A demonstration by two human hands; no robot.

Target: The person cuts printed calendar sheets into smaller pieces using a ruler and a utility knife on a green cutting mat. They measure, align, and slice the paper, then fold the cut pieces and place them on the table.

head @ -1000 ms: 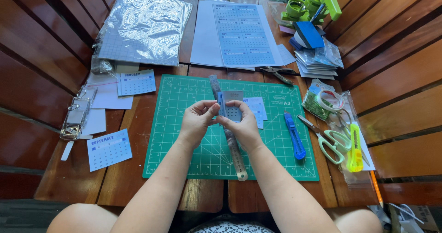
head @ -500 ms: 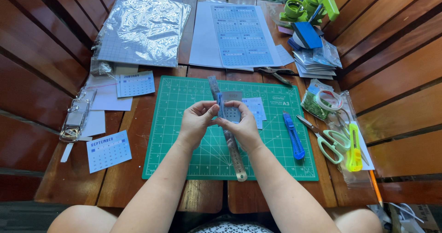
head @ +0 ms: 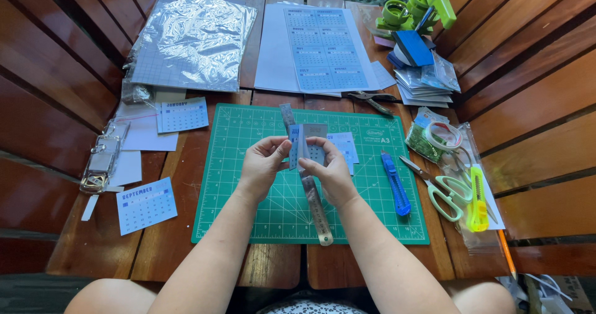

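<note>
My left hand [head: 262, 165] and my right hand [head: 330, 168] meet above the green cutting mat [head: 248, 196]. Together they pinch a small blue calendar card [head: 308, 142], held upright between fingertips and thumbs. A metal ruler [head: 316, 211] lies on the mat below my hands, running from the far middle to the near edge. More small blue cards [head: 345, 145] lie on the mat just right of my hands. A blue utility knife [head: 396, 183] rests on the mat's right part.
Wooden slat table with raised sides. Left: loose calendar cards [head: 146, 205], [head: 182, 114], white paper and a metal clip [head: 101, 163]. Far: clear plastic sleeves [head: 195, 37], printed calendar sheet [head: 323, 47], pliers [head: 372, 100]. Right: green scissors [head: 442, 190], yellow cutter [head: 478, 199], tape roll [head: 444, 135], stacked packets [head: 425, 72].
The two hands stay at the same place over the mat; only the fingers shift slightly on the small card. Nothing else moved.
</note>
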